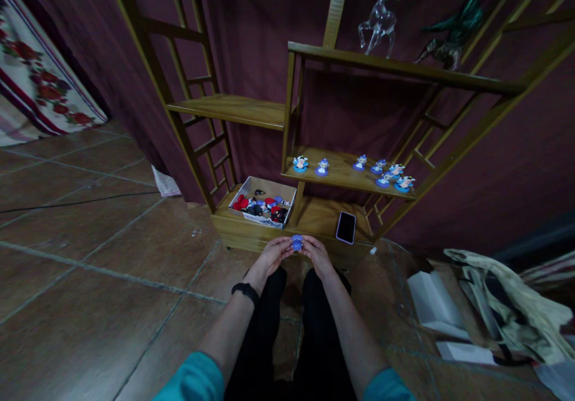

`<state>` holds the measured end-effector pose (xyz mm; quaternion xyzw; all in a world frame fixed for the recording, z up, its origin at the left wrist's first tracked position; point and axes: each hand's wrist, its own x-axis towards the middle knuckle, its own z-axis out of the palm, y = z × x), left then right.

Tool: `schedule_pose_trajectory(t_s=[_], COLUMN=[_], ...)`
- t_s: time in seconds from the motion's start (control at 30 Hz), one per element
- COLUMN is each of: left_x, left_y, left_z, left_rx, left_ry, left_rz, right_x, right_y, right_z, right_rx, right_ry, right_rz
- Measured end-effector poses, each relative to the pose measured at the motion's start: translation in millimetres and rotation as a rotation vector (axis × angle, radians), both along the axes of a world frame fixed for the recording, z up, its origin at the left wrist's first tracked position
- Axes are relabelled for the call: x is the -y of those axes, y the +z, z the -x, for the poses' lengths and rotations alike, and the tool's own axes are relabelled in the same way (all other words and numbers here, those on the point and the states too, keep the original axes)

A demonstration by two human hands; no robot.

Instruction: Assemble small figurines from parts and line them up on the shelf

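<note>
Between my two hands is a small purple figurine [297,243], its round purple part facing up. My left hand [275,254] pinches it from the left, a dark band around that wrist. From the right, the fingers of my right hand [315,253] are closed on its other edge. Just beyond my hands, an open cardboard box [287,192] holds red, black and purple small pieces. Several similar figurines on round bases stand on the shelf above, among them a purple one [322,167] and a blue-based one [300,163].
A phone [345,227] lies on the low wooden board [314,212] right of the box. A glass deer [381,20] and a dark green statue [453,32] stand on the top shelf. White boxes [438,305] and pale cloth [512,293] lie on the floor at right.
</note>
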<state>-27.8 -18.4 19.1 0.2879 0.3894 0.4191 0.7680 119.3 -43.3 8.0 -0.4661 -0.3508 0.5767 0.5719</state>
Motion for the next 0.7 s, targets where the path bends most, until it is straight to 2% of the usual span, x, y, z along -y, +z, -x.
schedule_pose_trajectory(t_s=[0.23,0.5,0.7], left_x=[-7.4,-8.6,-10.4], left_y=[-6.5,-3.8,-4.1], left_z=[2.8,0.8,-0.6], left_rx=[-0.057,-0.172,-0.198], left_ry=[-0.038,-0.055,-0.096], left_rz=[0.028,0.015,0.037], right_x=[0.5,-2.6,-4.3], right_y=[2.2,-1.8,-4.3], right_z=[-1.8,-6.8,-9.6], right_rx=[-0.01,-0.077,-0.1], right_ry=[0.057,0.148,0.15], right_rz=[0.049,0.117,0.139])
